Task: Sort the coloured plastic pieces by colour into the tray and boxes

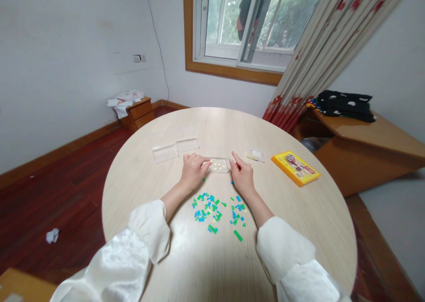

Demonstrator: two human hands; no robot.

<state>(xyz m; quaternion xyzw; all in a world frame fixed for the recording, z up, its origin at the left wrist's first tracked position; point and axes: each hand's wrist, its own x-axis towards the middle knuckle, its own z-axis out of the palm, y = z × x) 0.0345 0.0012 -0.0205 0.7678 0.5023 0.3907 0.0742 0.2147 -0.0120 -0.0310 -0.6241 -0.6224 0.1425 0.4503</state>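
A small clear plastic box (pixel 219 171) with several pale yellow pieces inside lies between my hands. My left hand (pixel 192 172) grips its left end with thumb and fingers. At the right end, my right hand (pixel 243 174) holds the side with the thumb, its index finger stretched along the corner. Nearer to me are two loose groups of small blue and green building bricks, the larger group (pixel 207 207) on the left and the smaller group (pixel 237 211) on the right. A long green brick (pixel 238 235) lies closest to me.
Two more clear plastic boxes, one (pixel 165 154) nearer and one (pixel 187 144) farther, rest at the back left of the round table (pixel 133 213). A small clear case (pixel 255 155) and a yellow package (pixel 296 168) lie to the right.
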